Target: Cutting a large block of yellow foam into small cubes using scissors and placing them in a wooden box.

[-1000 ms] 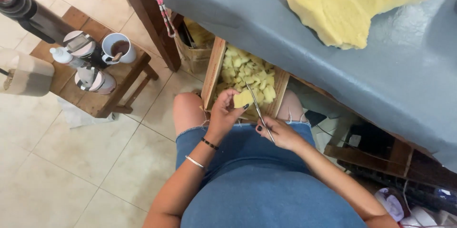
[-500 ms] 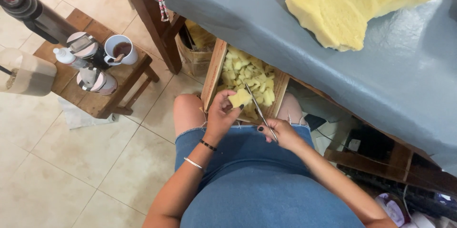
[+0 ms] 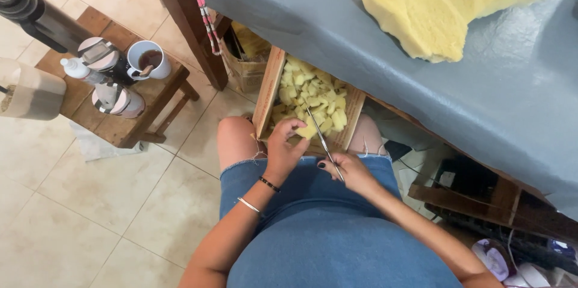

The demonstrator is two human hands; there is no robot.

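Sitting with a wooden box (image 3: 268, 92) resting on bare knees. Right hand (image 3: 352, 172) wrapped around thin scissors (image 3: 321, 137), long and slim, tips pointing away and a bit left, over the box. Left hand (image 3: 283, 151) pinching a small yellow foam piece (image 3: 307, 132) right at the blades. Box full of little yellow foam chunks (image 3: 313, 95), soft and blocky. Further off, a grey table (image 3: 313, 17) overhead with a big yellow foam slab (image 3: 457, 5). Off to the left, a wooden stool (image 3: 129, 128) with a mug (image 3: 147, 59) and bottles.
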